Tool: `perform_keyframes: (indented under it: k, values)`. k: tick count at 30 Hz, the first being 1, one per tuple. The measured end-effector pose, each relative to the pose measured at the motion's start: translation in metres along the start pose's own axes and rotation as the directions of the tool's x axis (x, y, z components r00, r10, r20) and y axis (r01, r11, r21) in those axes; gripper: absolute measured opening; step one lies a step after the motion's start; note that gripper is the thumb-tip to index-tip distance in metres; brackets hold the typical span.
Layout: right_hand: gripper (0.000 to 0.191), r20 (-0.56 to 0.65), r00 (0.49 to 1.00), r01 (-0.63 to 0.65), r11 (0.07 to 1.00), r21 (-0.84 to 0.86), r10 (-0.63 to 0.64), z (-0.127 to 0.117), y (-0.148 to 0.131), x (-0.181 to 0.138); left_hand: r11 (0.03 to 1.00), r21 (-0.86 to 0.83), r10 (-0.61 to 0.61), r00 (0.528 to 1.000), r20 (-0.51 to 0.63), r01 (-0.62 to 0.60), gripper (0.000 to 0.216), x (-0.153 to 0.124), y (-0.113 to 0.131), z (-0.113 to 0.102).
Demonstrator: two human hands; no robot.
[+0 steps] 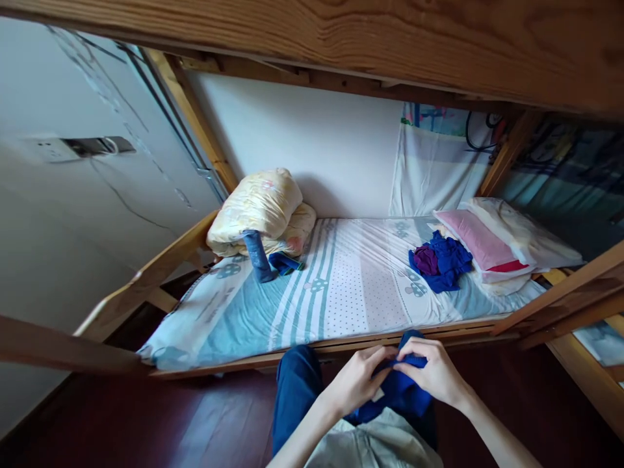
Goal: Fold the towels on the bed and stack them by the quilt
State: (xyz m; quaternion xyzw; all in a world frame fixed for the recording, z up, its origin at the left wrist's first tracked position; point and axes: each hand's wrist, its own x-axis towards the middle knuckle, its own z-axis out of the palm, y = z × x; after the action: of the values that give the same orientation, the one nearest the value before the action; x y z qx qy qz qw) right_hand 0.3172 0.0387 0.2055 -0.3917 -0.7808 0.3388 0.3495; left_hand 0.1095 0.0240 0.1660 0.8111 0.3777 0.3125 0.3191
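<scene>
A dark blue piece of clothing with a small white tag lies across my lap. My left hand pinches its upper edge, fingers pressed together. Right beside it, my right hand grips the same edge between thumb and fingers, the two hands nearly touching. Which kind of garment it is, I cannot tell. On the bed to the right sits a crumpled heap of blue clothes with a purple piece on it. Further left are a rolled blue-grey cloth and a small folded dark blue cloth.
The lower bunk's patterned sheet stretches before me. A folded cream quilt is at its left end, a pink pillow at the right. Overhead runs a thick wooden beam. A wall socket with a cable is on the left.
</scene>
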Motion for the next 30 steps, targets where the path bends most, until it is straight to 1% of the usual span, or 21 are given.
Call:
perform_keyframes:
  k: [2,4,7,9,11,12,14,17,19,21,22,24,26,28,30]
  values:
    - [0.021,0.026,0.994,-0.102,0.995,0.019,0.102,-0.002,0.005,-0.002,0.998,0.046,0.030,0.999,0.026,-0.031,0.035,-0.005,-0.005,-0.005]
    - [0.024,0.109,0.971,-0.217,0.975,0.040,0.211,-0.006,0.011,-0.001,0.989,0.137,0.057,0.998,0.038,-0.061,0.044,-0.008,-0.008,-0.018]
    - [0.034,0.285,0.893,-0.382,0.922,0.069,0.348,-0.017,0.025,0.003,0.950,0.304,0.076,0.997,-0.003,-0.072,0.061,-0.015,-0.012,-0.046]
    - [0.039,0.400,0.838,-0.442,0.891,0.100,0.371,-0.025,0.036,0.005,0.913,0.402,0.103,0.993,-0.057,-0.072,0.070,-0.021,-0.016,-0.066]
    - [0.039,0.501,0.787,-0.469,0.876,0.108,0.360,-0.031,0.049,0.004,0.879,0.472,0.139,0.984,-0.112,-0.070,0.071,-0.029,-0.020,-0.085]
    - [0.037,0.532,0.763,-0.476,0.876,0.081,0.366,-0.032,0.056,0.001,0.866,0.495,0.160,0.976,-0.145,-0.069,0.070,-0.034,-0.023,-0.094]
    - [0.030,0.540,0.726,-0.478,0.877,-0.049,0.426,-0.028,0.072,-0.011,0.851,0.522,0.192,0.958,-0.212,-0.055,0.062,-0.042,-0.026,-0.111]
    - [0.025,0.467,0.690,-0.486,0.832,-0.268,0.554,-0.009,0.098,-0.039,0.835,0.550,0.196,0.927,-0.319,0.012,0.049,-0.054,-0.029,-0.138]
    - [0.019,0.437,0.657,-0.529,0.788,-0.314,0.615,0.005,0.114,-0.061,0.816,0.572,0.171,0.910,-0.379,0.084,0.043,-0.062,-0.029,-0.155]
    - [0.015,0.428,0.635,-0.588,0.761,-0.273,0.643,0.013,0.126,-0.081,0.796,0.589,0.148,0.897,-0.416,0.141,0.036,-0.068,-0.031,-0.169]
    - [0.016,0.421,0.637,-0.612,0.756,-0.233,0.646,0.013,0.130,-0.088,0.788,0.594,0.138,0.896,-0.423,0.159,0.033,-0.071,-0.033,-0.174]
    - [0.021,0.392,0.660,-0.642,0.752,-0.150,0.642,0.007,0.136,-0.096,0.778,0.597,0.111,0.894,-0.434,0.193,0.028,-0.076,-0.042,-0.184]
    - [0.029,0.328,0.699,-0.643,0.760,-0.099,0.635,-0.007,0.137,-0.094,0.773,0.580,0.051,0.887,-0.459,0.256,0.033,-0.080,-0.054,-0.193]
    - [0.038,0.243,0.746,-0.623,0.779,-0.072,0.620,-0.028,0.138,-0.085,0.768,0.533,-0.061,0.868,-0.492,0.356,0.044,-0.084,-0.066,-0.202]
    - [0.045,0.170,0.787,-0.595,0.802,-0.047,0.594,-0.050,0.138,-0.073,0.746,0.469,-0.218,0.838,-0.500,0.474,0.051,-0.088,-0.075,-0.210]
